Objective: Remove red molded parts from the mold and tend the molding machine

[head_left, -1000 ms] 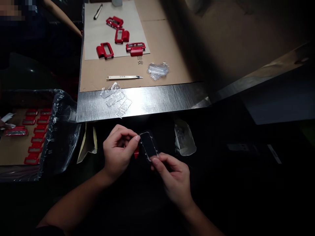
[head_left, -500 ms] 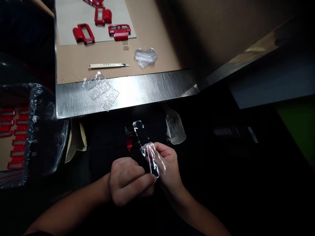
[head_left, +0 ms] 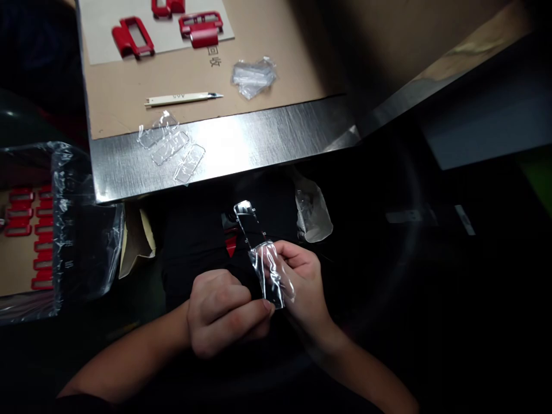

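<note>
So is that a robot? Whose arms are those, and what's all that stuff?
No robot here! Those are a person's two bare hands. The camera is worn on that person's head, looking forward and down, so you see what they see.

The right hand holds a clear plastic piece with shiny film on its lower part. The left hand pinches at the lower end.

In front is a table with a metal edge. Three thin clear pieces lie on and near that edge. Farther back are a thin cream tool, some crumpled clear plastic and red frames. More red frames sit in a plastic-lined box on the left.
</note>
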The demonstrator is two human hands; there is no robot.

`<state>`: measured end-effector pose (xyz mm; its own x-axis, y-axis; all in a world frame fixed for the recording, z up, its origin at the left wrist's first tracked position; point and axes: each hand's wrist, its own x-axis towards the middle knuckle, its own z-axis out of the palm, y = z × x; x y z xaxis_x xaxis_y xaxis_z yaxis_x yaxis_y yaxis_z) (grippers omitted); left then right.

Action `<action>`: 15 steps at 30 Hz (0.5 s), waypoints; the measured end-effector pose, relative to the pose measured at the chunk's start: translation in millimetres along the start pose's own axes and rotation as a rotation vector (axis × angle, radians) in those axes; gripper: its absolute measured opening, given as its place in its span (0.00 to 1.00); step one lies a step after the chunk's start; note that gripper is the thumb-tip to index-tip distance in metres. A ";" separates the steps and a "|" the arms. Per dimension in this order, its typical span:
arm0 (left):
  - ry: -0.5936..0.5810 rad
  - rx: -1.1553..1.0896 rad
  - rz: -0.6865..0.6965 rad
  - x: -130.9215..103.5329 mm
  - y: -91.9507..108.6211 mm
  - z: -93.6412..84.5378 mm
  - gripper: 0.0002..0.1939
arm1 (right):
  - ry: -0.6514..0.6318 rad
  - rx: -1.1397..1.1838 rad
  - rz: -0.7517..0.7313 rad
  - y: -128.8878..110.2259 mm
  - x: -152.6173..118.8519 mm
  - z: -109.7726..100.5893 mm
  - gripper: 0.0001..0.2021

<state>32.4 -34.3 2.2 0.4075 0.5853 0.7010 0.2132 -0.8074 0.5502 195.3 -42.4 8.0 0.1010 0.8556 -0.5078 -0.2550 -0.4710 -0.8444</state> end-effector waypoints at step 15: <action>0.385 0.224 -0.232 26.6 -33.5 -18.1 0.06 | -0.087 -0.042 -0.157 12.9 -3.0 0.6 0.14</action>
<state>20.0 9.7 10.6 -0.0214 0.7023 0.7116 0.4619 -0.6243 0.6300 191.2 -51.0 -1.2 0.0529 0.9338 -0.3539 -0.2021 -0.3371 -0.9195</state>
